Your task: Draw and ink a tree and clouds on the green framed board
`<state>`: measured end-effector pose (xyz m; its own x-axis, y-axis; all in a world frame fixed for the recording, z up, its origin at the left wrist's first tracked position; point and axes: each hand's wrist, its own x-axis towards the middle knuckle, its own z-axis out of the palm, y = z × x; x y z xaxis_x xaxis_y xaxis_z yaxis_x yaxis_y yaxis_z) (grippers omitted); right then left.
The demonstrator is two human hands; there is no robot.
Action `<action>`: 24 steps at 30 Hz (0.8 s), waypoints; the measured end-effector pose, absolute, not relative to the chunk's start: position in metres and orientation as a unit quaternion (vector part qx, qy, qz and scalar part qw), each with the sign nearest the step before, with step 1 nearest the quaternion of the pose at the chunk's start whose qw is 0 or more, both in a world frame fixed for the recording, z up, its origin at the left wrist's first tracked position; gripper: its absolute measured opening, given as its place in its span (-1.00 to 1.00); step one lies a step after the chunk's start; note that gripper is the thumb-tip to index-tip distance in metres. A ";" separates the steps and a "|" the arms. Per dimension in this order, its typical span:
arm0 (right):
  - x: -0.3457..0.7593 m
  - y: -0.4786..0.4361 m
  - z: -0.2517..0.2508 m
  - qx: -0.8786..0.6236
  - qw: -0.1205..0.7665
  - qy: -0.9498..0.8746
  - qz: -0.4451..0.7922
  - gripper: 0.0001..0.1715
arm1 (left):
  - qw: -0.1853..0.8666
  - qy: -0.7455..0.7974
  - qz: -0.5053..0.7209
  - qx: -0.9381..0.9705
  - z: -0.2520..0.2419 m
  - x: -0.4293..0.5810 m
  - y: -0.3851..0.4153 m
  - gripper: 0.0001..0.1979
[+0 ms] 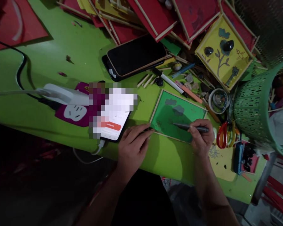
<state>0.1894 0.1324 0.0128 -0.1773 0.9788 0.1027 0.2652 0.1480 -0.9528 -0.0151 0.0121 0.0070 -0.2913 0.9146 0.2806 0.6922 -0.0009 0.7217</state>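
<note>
A green card panel [179, 115] edged with thin wooden sticks lies on the table, with cloud shapes and flower-like line drawings on it. My right hand [202, 137] is closed around a dark grey marker pen [191, 127], its tip at the middle of the panel. At the panel's lower left corner rests my left hand [135, 140], fingers stretched out and the tips touching the edge. A small dark spot by those fingertips is too unclear to name. Left of this hand lies a lit smartphone [115, 121], partly blurred out, with a white cable plugged in.
Stacked red and yellow stick-framed panels [153, 15] fill the back. Two dark phones [136, 56], loose pens, and stones [190, 78] lie before them. At right are a green basket [252, 100], scissors [223, 135] and a blue stapler-like object [238, 158]. A purple power strip [68, 117] sits left.
</note>
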 end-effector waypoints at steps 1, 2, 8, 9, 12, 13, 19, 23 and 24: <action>0.189 0.132 0.013 -0.488 0.414 -0.635 0.433 -0.87 | 0.137 0.693 0.405 0.580 0.007 -0.015 0.012 -0.66; 0.189 0.132 0.013 -0.486 0.413 -0.635 0.435 -0.88 | 0.137 0.693 0.404 0.582 0.007 -0.015 0.012 -0.67; 0.188 0.130 0.017 -0.497 0.397 -0.632 0.443 -0.86 | 0.135 0.694 0.401 0.582 0.008 -0.015 0.012 -0.66; 0.188 0.129 0.017 -0.498 0.393 -0.633 0.444 -0.86 | 0.135 0.695 0.400 0.582 0.008 -0.015 0.012 -0.66; 0.189 0.129 0.016 -0.493 0.385 -0.642 0.443 -0.86 | 0.135 0.693 0.404 0.582 0.007 -0.015 0.012 -0.67; 0.190 0.129 0.015 -0.489 0.386 -0.645 0.443 -0.87 | 0.136 0.693 0.406 0.581 0.007 -0.015 0.012 -0.67; 0.191 0.128 0.013 -0.485 0.367 -0.654 0.450 -0.89 | 0.136 0.694 0.404 0.581 0.009 -0.015 0.013 -0.66; 0.191 0.129 0.014 -0.488 0.373 -0.657 0.438 -0.90 | 0.133 0.693 0.404 0.583 0.008 -0.015 0.013 -0.66; 0.191 0.130 0.014 -0.486 0.381 -0.655 0.435 -0.90 | 0.134 0.693 0.404 0.582 0.008 -0.015 0.013 -0.67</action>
<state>0.1915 0.1297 0.0144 -0.2367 0.9685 0.0769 0.3058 0.1494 -0.9403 -0.0152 0.0126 0.0078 -0.2857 0.9151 0.2845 0.6990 -0.0041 0.7151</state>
